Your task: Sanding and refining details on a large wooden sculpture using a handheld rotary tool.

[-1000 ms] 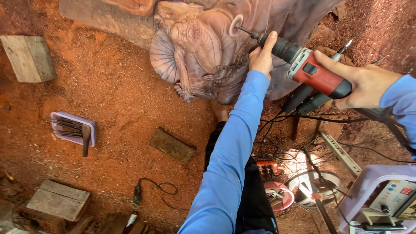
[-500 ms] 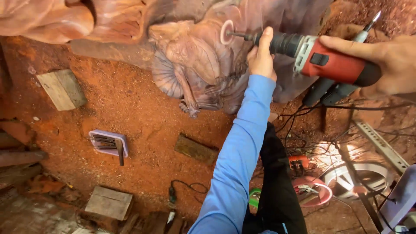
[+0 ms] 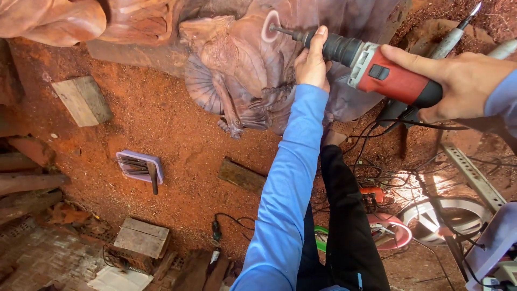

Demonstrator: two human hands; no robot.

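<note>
1. We hold a red and black rotary grinder [image 3: 385, 75] with both hands, level across the upper right of the view.
2. Our right hand [image 3: 463, 81] wraps the rear of the red body in a clenched grip, forefinger stretched forward along the top of the casing.
3. Our left hand [image 3: 312, 62], in a blue sleeve, is closed around the black nose of the grinder, thumb lying along the top.
4. The small sanding disc [image 3: 271, 26] at the end of the bit is pressed against the reddish wood carving [image 3: 237, 59], at its upper middle, just left of our left hand.
5. The carving shows a figure with a fan-like ribbed part at its lower left.
6. On the sawdust-covered ground [image 3: 172, 129] lie a pale tray of chisels [image 3: 138, 166], a flat wooden block [image 3: 83, 99] and a dark plank [image 3: 241, 175].
7. Black cables [image 3: 377, 172] tangle below the grinder, near a round fan [image 3: 441, 213].
</note>
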